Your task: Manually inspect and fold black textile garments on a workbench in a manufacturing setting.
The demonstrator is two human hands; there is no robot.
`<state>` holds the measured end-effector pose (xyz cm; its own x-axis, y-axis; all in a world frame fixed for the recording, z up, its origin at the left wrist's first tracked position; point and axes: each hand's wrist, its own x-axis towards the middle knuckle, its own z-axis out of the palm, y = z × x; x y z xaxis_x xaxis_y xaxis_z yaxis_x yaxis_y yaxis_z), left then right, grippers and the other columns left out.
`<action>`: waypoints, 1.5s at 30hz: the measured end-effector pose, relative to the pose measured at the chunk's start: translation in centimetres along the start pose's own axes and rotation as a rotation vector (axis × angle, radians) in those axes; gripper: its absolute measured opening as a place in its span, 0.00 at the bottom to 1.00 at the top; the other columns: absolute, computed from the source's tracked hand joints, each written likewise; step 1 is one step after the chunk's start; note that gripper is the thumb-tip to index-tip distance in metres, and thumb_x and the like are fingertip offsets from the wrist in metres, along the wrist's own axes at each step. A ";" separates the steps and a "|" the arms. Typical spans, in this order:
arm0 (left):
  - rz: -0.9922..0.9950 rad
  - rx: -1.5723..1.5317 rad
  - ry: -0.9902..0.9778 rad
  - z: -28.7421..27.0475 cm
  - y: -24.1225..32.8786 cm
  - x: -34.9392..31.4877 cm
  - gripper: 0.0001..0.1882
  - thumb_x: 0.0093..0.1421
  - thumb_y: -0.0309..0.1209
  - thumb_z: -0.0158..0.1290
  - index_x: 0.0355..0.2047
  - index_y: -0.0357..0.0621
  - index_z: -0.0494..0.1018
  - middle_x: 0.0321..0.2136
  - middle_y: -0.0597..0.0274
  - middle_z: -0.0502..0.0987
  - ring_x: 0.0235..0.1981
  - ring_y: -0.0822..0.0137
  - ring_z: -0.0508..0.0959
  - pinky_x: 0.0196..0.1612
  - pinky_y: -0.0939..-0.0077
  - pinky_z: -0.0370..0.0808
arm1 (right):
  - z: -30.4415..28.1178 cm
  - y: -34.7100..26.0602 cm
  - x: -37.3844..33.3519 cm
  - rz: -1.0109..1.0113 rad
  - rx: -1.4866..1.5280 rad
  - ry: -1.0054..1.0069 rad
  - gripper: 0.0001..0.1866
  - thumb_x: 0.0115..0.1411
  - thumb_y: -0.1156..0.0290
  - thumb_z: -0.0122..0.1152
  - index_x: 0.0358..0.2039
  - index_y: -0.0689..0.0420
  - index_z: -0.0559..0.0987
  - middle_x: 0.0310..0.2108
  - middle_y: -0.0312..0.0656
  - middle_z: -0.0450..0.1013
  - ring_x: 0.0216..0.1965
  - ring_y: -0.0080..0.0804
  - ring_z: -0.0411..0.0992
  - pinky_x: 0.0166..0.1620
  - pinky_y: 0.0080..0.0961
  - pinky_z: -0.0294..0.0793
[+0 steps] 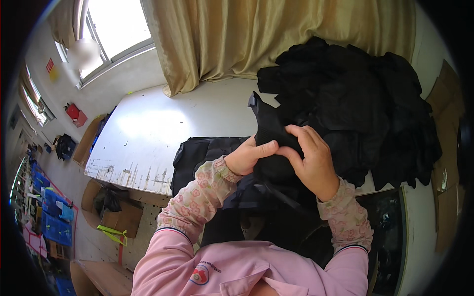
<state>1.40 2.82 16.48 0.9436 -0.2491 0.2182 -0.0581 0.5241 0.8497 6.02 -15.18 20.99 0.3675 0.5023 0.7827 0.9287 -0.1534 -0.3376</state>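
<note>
Both hands hold one black fabric piece point(269, 120) up in front of me, above the table's near edge. My left hand point(249, 155) is closed on its left side, with the thumb on top and the other fingers hidden behind the cloth. On its right side my right hand point(312, 160) pinches it between thumb and fingers. The piece's upper end sticks up to a narrow, folded tip. Beneath and left of my hands lies a flat stack of black fabric point(197, 150). A large heap of black fabric pieces point(345, 93) spreads over the table's right side.
The white table point(148, 113) has a worn, stained front edge. A gold curtain point(222, 39) hangs behind it. Cardboard boxes point(121, 217) stand on the floor at the left, with blue crates point(54, 217) farther off. Cardboard point(447, 133) leans against the right wall.
</note>
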 end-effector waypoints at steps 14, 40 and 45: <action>0.406 -0.208 0.205 -3.8 3.5 -0.9 0.15 0.67 0.34 0.46 0.49 0.39 0.69 0.44 0.58 0.76 0.45 0.65 0.77 0.50 0.70 0.75 | -3.2 1.4 -0.4 0.115 0.075 -0.191 0.10 0.56 0.69 0.63 0.33 0.62 0.76 0.23 0.48 0.73 0.21 0.43 0.72 0.24 0.27 0.68; -0.348 -0.435 0.294 -2.0 -13.7 -2.7 0.23 0.65 0.42 0.46 0.53 0.37 0.67 0.52 0.52 0.72 0.52 0.55 0.73 0.59 0.59 0.67 | -3.6 0.6 2.4 0.481 0.831 0.315 0.11 0.65 0.66 0.55 0.38 0.62 0.77 0.32 0.27 0.74 0.33 0.12 0.70 0.36 0.13 0.68; -0.222 -0.772 0.062 1.4 -10.7 -1.5 0.17 0.60 0.28 0.47 0.49 0.35 0.70 0.45 0.52 0.77 0.49 0.60 0.76 0.57 0.66 0.69 | 1.8 8.1 -3.6 0.450 0.059 0.104 0.11 0.62 0.65 0.57 0.32 0.61 0.71 0.20 0.50 0.70 0.22 0.41 0.71 0.25 0.33 0.65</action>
<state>0.12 -3.57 7.70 0.9243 -0.3800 0.0365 0.3535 0.8881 0.2939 12.09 -16.72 14.49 0.7392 0.3088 0.5985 0.6723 -0.2863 -0.6827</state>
